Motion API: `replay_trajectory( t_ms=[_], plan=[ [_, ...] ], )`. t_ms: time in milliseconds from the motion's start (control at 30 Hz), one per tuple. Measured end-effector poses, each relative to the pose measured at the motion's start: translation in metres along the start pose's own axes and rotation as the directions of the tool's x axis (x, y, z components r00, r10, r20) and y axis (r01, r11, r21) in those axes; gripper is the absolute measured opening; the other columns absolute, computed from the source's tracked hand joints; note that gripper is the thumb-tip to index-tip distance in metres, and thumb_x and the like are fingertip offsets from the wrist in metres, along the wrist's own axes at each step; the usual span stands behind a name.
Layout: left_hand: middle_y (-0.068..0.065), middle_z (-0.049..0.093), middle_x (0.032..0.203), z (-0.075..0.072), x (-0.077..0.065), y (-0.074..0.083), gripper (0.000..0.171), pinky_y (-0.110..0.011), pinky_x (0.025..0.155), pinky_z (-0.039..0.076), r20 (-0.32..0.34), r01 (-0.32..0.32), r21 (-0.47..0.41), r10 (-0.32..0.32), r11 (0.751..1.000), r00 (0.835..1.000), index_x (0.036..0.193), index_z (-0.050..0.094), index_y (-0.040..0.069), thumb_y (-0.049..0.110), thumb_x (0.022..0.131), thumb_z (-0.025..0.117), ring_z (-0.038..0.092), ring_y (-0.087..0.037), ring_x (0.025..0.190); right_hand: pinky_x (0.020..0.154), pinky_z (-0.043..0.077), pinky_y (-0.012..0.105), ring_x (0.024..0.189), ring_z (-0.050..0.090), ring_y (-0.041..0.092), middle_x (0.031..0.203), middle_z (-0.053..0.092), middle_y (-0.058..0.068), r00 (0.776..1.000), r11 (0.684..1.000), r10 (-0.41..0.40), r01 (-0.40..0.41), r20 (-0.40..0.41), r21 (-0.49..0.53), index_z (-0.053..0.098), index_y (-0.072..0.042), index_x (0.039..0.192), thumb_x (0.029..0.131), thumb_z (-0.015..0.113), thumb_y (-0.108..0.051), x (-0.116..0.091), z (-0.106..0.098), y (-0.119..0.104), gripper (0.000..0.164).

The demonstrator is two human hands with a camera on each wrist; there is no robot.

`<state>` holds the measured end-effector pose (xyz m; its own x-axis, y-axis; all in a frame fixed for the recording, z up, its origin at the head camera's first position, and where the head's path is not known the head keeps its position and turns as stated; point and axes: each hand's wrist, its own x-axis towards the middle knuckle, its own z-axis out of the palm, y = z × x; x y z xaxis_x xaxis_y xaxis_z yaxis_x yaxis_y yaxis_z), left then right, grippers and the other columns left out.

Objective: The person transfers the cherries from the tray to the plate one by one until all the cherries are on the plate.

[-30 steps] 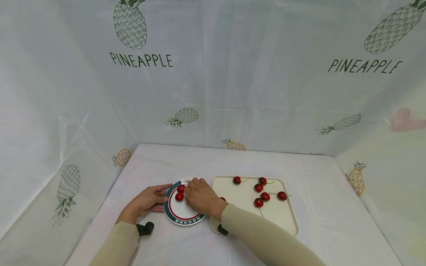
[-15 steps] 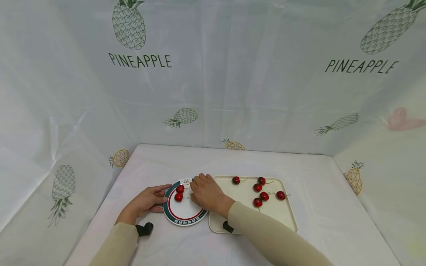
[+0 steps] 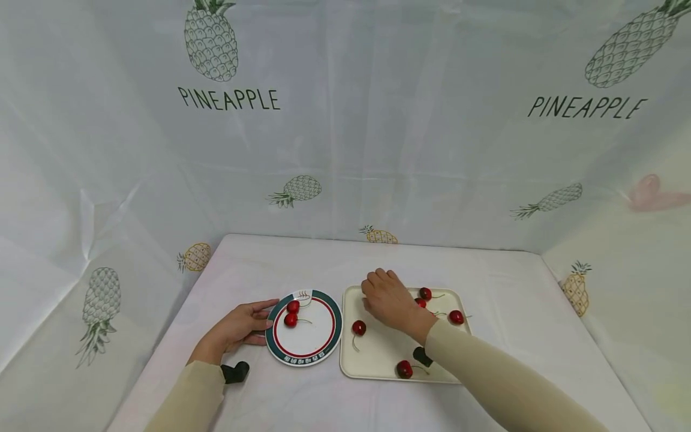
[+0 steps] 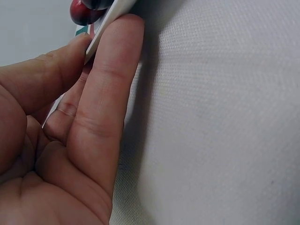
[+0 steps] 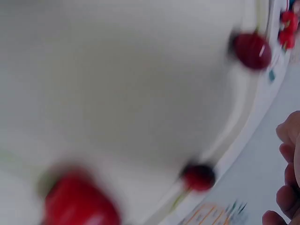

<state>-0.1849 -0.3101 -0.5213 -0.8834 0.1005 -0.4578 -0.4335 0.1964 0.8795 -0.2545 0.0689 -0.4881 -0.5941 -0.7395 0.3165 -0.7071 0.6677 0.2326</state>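
Observation:
My left hand (image 3: 236,329) holds the left edge of a round white plate (image 3: 309,345) with a green and red border. In the left wrist view its thumb lies on top of the plate's rim (image 4: 107,26), with a finger underneath. Two red cherries, an upper cherry (image 3: 293,306) and a lower cherry (image 3: 290,320), lie on the plate with their stems on. Over the cream tray (image 3: 372,363) hovers my right hand (image 3: 391,301), fingers loosely curled and nothing visible in them. It hides part of the tray. The right wrist view shows a blurred cherry (image 5: 199,177) near the tray's edge, apart from the fingers.
The tray stands just right of the plate. Several cherries lie in it, including a left cherry (image 3: 358,327), a front cherry (image 3: 404,369) and a right cherry (image 3: 456,317). White cloth (image 3: 259,396) covers the table; a pineapple-print curtain (image 3: 388,138) hangs behind.
My right hand has left the plate and moved right over the tray, uncovering the plate's right side and the tray's left and front cherries. The left hand stays at the plate.

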Motion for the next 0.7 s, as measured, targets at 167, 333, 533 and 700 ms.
replay_trajectory(
  t_ms=[167,333,533,700],
  plan=[
    [-0.022,0.061,0.147,-0.001,0.002,0.000,0.062,-0.041,0.079,0.067,0.006,0.007,0.002,-0.007,1.000,1.000,0.159,0.047,0.010,0.002,0.102,0.066,0.076,-0.024,0.095,0.069,0.041,0.035,0.084,0.049,0.025,0.089,0.059,0.005,0.999,0.998,0.050,-0.050,-0.010,-0.036,0.066,-0.008,0.095,0.094,0.079,-0.021,-0.024,0.001,0.038,0.019],
    [-0.021,0.062,0.146,-0.002,0.005,-0.001,0.061,-0.042,0.079,0.067,0.000,0.015,-0.003,-0.015,1.000,1.000,0.159,0.048,0.010,0.002,0.101,0.066,0.076,-0.024,0.094,0.070,0.039,0.035,0.085,0.048,0.025,0.089,0.058,0.005,0.998,0.992,0.062,-0.059,0.029,-0.110,0.066,-0.007,0.096,0.092,0.081,-0.023,-0.042,0.004,0.061,0.022],
    [-0.021,0.063,0.145,-0.003,0.007,0.000,0.061,-0.042,0.081,0.067,0.011,0.017,-0.012,-0.017,1.000,1.000,0.159,0.047,0.009,0.001,0.101,0.066,0.077,-0.025,0.094,0.071,0.039,0.036,0.086,0.047,0.027,0.089,0.055,0.006,0.995,0.990,0.050,-0.037,0.089,-0.135,0.063,-0.006,0.096,0.092,0.082,-0.025,-0.050,0.008,0.070,0.027],
    [-0.021,0.063,0.144,-0.001,0.004,0.002,0.061,-0.043,0.078,0.067,-0.005,0.022,-0.009,-0.022,1.000,1.000,0.158,0.048,0.010,0.000,0.101,0.066,0.077,-0.025,0.093,0.072,0.039,0.036,0.087,0.048,0.027,0.090,0.056,0.006,0.995,0.989,0.047,-0.033,0.093,-0.143,0.062,-0.005,0.098,0.093,0.081,-0.026,-0.050,0.014,0.072,0.028]
  ],
)
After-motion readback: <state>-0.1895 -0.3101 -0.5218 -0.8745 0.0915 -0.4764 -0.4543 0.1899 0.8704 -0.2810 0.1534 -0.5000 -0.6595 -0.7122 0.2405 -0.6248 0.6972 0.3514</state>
